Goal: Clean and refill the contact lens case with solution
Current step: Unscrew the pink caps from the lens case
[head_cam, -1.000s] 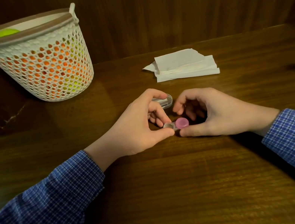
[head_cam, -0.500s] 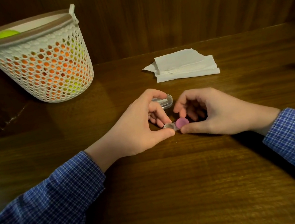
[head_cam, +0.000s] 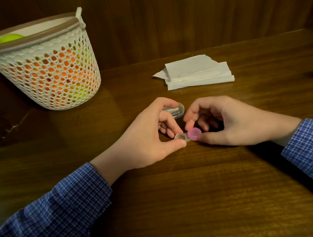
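Low on the brown wooden table (head_cam: 186, 196), a small clear plastic contact lens case (head_cam: 186, 136) lies between both hands, its long axis running left to right across the person's front. One well sits at the left end, apparently uncapped, and a round pink screw cap (head_cam: 194, 133) covers the right well. The left hand (head_cam: 144, 139) pinches the left end between thumb and curled fingers, while the right hand (head_cam: 229, 121) has thumb and forefinger curled around the pink cap. So the cap lies directly under the right hand's fingertips, and twisting it off looks like the step in hand, with the left hand steadying the case.

Just behind the left hand's fingers rests a small clear oblong plastic box (head_cam: 175, 111); what it holds cannot be made out. Further back lies a folded white paper tissue stack (head_cam: 195, 73), and a white lattice basket (head_cam: 49, 74) holds orange and green balls.
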